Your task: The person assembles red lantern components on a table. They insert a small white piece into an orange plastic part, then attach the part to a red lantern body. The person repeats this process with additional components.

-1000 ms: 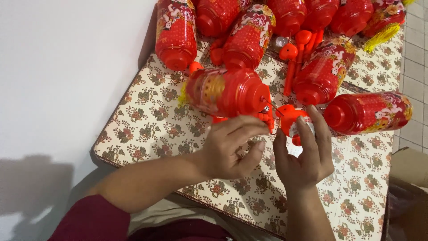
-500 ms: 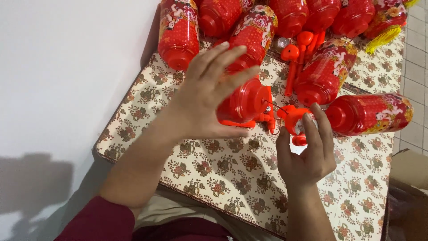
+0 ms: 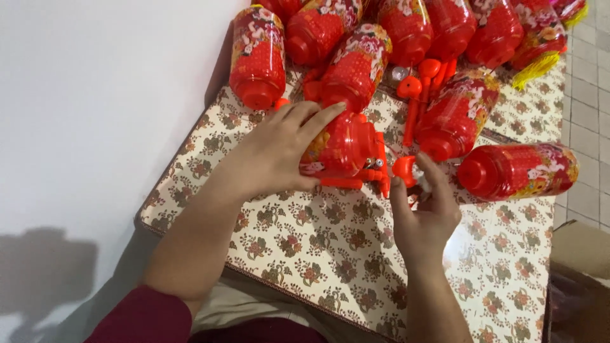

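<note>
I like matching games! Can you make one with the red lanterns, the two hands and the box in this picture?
Things:
1. left hand
2. right hand
3. lone lantern
4. cardboard box

Places:
A. lying on its side at the right of the table
B. pinching a small orange piece
C. spread over a red lantern
D. off the table, bottom right corner

Pairs: 1-C, 2-B, 3-A, 4-D

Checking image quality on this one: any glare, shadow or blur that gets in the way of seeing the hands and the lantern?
Head view: even light, mostly sharp; slight softness on the right hand at the orange fitting. The left hand rests on the red lantern, clearly lit. Pale glare on the glossy floral tabletop near the right wrist; a dark shadow falls on the white wall at lower left.
</note>
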